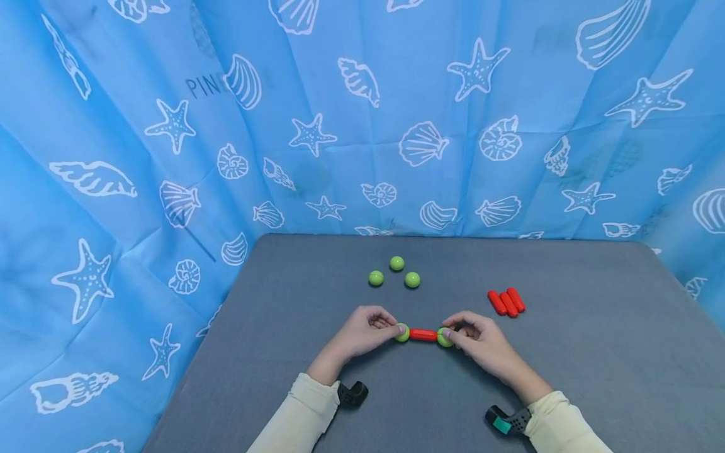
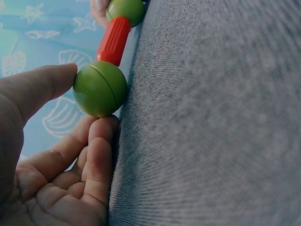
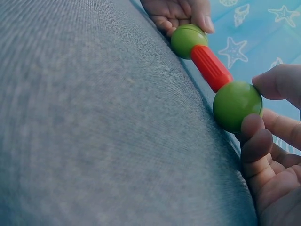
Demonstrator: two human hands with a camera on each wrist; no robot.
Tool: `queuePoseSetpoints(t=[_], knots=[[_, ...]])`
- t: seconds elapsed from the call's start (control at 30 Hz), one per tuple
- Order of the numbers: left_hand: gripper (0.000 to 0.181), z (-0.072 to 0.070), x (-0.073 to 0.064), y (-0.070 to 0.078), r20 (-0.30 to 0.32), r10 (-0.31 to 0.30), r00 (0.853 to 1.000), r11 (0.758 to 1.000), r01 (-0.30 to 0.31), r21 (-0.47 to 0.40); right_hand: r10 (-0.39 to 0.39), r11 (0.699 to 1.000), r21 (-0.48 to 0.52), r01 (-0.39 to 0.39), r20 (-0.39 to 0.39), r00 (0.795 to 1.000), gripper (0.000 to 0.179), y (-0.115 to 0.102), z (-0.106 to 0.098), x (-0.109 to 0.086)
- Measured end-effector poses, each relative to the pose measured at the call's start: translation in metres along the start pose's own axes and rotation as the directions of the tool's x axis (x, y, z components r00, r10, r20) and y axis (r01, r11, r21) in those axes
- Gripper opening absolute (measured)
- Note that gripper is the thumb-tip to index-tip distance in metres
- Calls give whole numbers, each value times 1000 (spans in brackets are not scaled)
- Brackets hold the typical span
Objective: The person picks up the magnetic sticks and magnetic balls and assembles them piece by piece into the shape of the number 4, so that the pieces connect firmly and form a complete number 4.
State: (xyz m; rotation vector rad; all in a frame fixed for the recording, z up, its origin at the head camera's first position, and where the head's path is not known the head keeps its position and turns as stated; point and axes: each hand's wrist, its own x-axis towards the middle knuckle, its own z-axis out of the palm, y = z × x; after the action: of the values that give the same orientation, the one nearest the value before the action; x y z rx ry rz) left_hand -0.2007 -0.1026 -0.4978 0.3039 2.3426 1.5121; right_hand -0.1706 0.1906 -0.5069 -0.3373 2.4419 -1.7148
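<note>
A red ridged rod [image 1: 423,335] lies level between two green balls, one touching each end, low over the grey cloth. My left hand [image 1: 368,330] pinches the left green ball [image 2: 100,89] between thumb and fingertips. On the other side, my right hand [image 1: 478,340] pinches the right green ball [image 3: 238,107] the same way. In the left wrist view the red rod [image 2: 113,41] runs from the near ball up to the far one. Both wrist views show the balls close to the cloth; whether they rest on it I cannot tell.
Three loose green balls [image 1: 396,263] sit beyond my hands, near the back of the grey table [image 1: 294,283]. Three red rods [image 1: 508,303] lie side by side at the right. A blue curtain [image 1: 362,157] with white shells hangs behind the table and along its left side.
</note>
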Motion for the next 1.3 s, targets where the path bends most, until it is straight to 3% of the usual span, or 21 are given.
queuePoseSetpoints(t=[0.2,0.5,1.0,1.3], knots=[[23,1,-1,0,0,0,1000,1000,0,4,-36,999,-17,36,0,999,21,3,1,0],[21,-6,3,-11,-1,77,997,996,-77,-39,-119,992,-39,120,14,993,17,7,2,2],[26,-6,2,-11,44,66,997,994,-62,-89,-139,990,-30,140,32,990,15,12,2,2],[25,-6,2,-9,30,53,998,998,-52,-44,-161,987,-23,162,42,986,14,11,1,2]])
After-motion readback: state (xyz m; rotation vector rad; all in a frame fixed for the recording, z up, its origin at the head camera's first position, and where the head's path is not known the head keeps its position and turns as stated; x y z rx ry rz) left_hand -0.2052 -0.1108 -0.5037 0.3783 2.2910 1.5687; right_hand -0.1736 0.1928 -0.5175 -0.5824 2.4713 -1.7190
